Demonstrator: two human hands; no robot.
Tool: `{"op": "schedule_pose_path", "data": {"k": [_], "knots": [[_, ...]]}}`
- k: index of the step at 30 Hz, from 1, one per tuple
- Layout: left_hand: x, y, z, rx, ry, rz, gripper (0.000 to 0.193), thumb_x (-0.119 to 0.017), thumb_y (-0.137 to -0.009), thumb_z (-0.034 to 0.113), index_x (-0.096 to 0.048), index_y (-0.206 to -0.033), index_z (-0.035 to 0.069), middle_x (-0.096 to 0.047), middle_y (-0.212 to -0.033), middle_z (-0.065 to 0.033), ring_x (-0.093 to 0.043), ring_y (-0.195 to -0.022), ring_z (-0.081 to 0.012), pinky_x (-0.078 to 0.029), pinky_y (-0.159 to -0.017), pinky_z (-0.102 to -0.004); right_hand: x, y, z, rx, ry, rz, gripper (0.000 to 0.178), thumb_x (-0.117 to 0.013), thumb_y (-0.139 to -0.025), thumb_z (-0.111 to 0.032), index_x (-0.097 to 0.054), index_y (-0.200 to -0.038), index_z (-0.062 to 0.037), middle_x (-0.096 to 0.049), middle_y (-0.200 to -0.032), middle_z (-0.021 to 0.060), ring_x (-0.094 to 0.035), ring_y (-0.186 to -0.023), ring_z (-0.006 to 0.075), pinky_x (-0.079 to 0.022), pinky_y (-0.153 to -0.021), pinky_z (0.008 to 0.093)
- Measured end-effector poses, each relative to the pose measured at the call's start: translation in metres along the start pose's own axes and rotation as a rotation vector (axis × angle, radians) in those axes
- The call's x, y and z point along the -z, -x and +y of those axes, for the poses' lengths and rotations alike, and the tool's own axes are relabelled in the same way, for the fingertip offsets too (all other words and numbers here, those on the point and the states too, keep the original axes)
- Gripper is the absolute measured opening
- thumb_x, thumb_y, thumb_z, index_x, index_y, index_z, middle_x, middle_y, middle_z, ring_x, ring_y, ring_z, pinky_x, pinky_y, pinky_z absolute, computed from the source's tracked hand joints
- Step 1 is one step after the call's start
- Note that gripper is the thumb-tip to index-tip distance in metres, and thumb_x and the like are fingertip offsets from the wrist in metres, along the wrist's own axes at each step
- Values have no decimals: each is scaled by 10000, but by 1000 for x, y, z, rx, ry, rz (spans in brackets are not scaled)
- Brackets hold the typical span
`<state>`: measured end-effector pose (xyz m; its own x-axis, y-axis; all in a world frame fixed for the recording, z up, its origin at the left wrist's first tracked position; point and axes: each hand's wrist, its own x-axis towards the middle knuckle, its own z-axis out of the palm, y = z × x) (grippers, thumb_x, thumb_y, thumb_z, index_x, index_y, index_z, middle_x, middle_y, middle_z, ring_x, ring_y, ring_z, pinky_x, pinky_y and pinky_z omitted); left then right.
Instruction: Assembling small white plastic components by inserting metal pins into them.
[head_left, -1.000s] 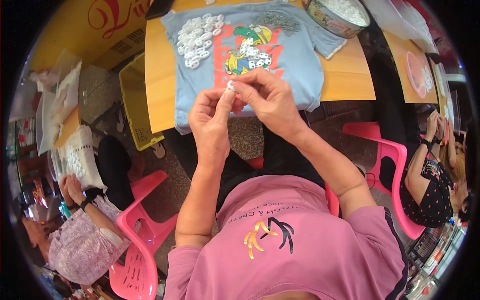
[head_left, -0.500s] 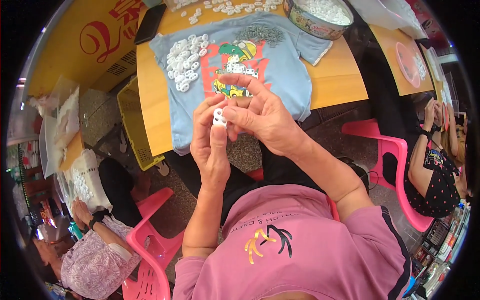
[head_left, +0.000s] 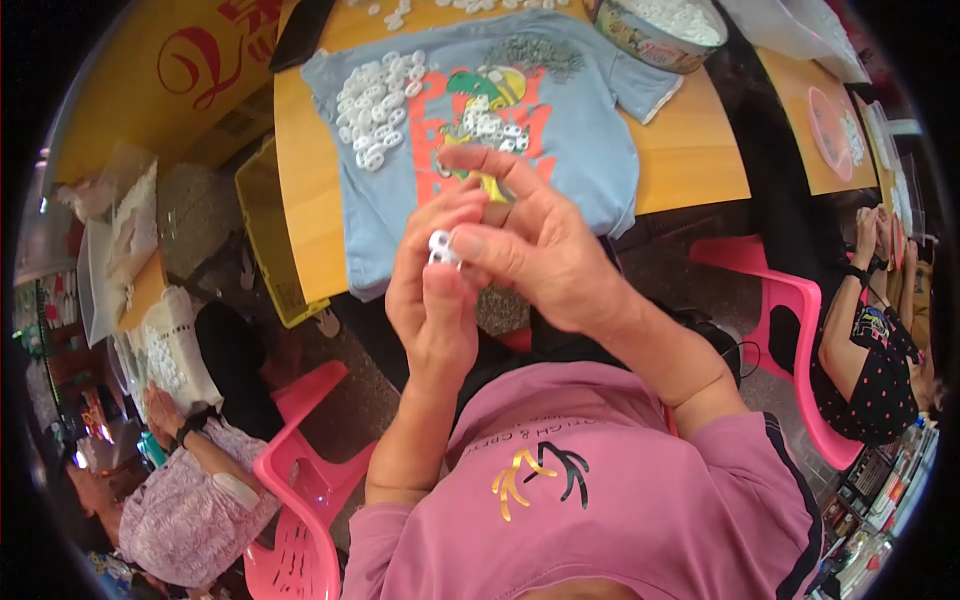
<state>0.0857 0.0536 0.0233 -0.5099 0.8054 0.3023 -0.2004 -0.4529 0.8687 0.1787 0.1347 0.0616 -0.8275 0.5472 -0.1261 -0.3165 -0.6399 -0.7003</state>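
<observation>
Between my hands, above the near edge of the table, is a small white plastic piece with round holes [head_left: 440, 243]. The thumb and fingers of my left hand [head_left: 432, 315] pinch it from below and behind. My right hand [head_left: 550, 250] presses its thumb against the piece's right side, its index finger arched above; whether those fingers hold anything else is hidden. Beyond them a blue shirt with a printed picture [head_left: 390, 220] lies spread on the table. On it are a pile of white two-hole oval pieces [head_left: 375, 110], a cluster of white pieces with dark holes [head_left: 490, 128] and a heap of small dark metal parts [head_left: 540, 55].
A round tin [head_left: 650, 40] full of white pieces stands at the far right of the wooden table [head_left: 690, 150]. A dark phone-like slab [head_left: 302, 30] lies far left. A yellow crate [head_left: 265, 220] stands beside the table. People sit on pink chairs [head_left: 300, 480] at both sides.
Both hands have shifted slightly right and lower, still around the white piece, which has turned a little. The table and shirt appear slightly higher in view.
</observation>
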Motion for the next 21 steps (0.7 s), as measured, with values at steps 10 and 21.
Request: {"op": "schedule_pose_path", "data": {"k": [10,21], "knots": [[15,-7,-12,15,156,-134,541,-560,-941,453,-578,-1208,-18,-541,-1267,-153,-455,-1281,-296,-388,-1029,-389,2,4,-2,108,152,-33,636,-635,-914,-66,-304,-1457,-52,-611,-947,38,-542,-803,66,-462,-698,199],[18,-10,-19,-91,157,-171,468,-631,-897,425,-625,-1113,9,-598,-1173,-143,-476,-1253,-346,-402,-1031,-452,-6,8,-1,162,180,-57,672,-611,-921,-33,-245,-1484,-56,-606,-1033,53,-578,-927,94,-500,-795,242]]}}
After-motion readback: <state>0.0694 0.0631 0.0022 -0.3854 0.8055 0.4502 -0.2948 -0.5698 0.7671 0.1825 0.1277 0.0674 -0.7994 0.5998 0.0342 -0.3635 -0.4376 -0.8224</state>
